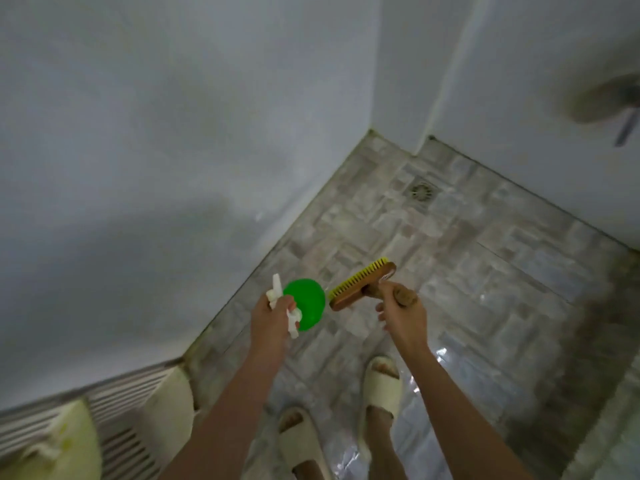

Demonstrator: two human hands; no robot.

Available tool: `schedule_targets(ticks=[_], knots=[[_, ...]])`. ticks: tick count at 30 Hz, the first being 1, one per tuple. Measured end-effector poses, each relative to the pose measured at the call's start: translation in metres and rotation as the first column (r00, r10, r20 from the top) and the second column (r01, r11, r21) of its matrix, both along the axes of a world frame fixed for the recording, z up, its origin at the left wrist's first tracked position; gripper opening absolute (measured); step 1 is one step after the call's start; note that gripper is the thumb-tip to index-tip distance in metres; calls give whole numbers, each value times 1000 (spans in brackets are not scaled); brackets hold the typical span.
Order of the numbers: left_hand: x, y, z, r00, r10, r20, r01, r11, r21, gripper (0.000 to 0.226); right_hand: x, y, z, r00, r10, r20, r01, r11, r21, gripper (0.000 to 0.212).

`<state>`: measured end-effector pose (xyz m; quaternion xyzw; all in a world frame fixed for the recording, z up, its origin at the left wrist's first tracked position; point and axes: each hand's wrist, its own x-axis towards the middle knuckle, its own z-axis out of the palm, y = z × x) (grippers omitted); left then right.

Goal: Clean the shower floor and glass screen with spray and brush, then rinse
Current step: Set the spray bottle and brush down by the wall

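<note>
Shower floor [485,271], green spray bottle [306,303] in left hand [272,317], brush [360,284] in right hand [403,315]

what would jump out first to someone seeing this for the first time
The bright green spray bottle, gripped at its white trigger by the left hand, stands out most, low and centre. Right beside it the right hand holds a wooden brush with yellow bristles above the wet grey tiled floor. A round drain sits farther back near the corner.
</note>
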<state>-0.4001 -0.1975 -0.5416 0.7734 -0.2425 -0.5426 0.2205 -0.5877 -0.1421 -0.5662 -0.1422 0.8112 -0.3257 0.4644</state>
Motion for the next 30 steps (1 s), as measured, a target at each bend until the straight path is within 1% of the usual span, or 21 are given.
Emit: schedule_targets(ticks=[3,5,7,8,10,11,12,13,15,17,19,20,21,22,23,25,27,29,30], knots=[[58,5,-39,992,124,26,-124,992,6,7,48,-24,-31,989,150,17,-148,985,-91,17],[87,6,-65,982,186,34,-186,982,-6,7,73,-42,-50,965,263,-12,-262,954,-143,15],[113,7,-92,969,245,36,-245,969,-18,6,101,-61,-74,922,386,-40,-386,904,-181,14],[125,6,-104,962,269,34,-269,963,-17,9,114,-71,-86,894,444,-56,-446,875,-187,13],[146,4,-130,947,320,22,-319,947,-22,24,139,-91,-113,834,547,-75,-551,815,-179,5],[156,3,-141,941,336,24,-336,941,-33,30,150,-99,-127,801,594,-78,-597,783,-173,4],[164,2,-153,939,343,31,-342,939,-47,35,160,-108,-139,764,640,-79,-643,748,-165,4],[172,1,-163,937,346,34,-344,937,-61,38,170,-116,-153,733,675,-84,-679,721,-137,8],[184,-3,-180,938,346,26,-344,936,-78,40,186,-131,-171,679,727,-106,-734,674,-80,23],[198,-7,-201,931,364,6,-363,929,-74,37,205,-143,-186,615,777,-135,-786,617,-32,25],[205,-12,-214,926,376,-25,-377,924,-62,23,218,-151,-196,570,803,-174,-814,581,12,27],[208,-15,-220,920,390,-38,-391,918,-60,13,227,-154,-201,532,820,-212,-834,550,34,29],[209,-17,-223,917,396,-43,-398,915,-57,8,232,-157,-203,495,835,-242,-853,519,46,30],[212,-20,-226,914,402,-50,-404,913,-55,9,239,-160,-206,474,841,-261,-863,503,51,31],[214,-23,-228,915,400,-59,-403,913,-58,14,245,-164,-208,478,839,-259,-862,505,42,32],[217,-29,-231,916,394,-74,-399,914,-73,25,255,-173,-209,515,825,-233,-847,532,9,31],[221,-34,-233,921,387,-50,-390,917,-83,29,260,-182,-208,538,818,-201,-837,546,-18,31],[225,-39,-232,927,374,-11,-374,924,-80,32,262,-189,-205,539,825,-168,-839,544,-18,33],[226,-40,-231,930,367,5,-366,928,-70,34,263,-191,-201,523,838,-155,-849,529,-6,35]])
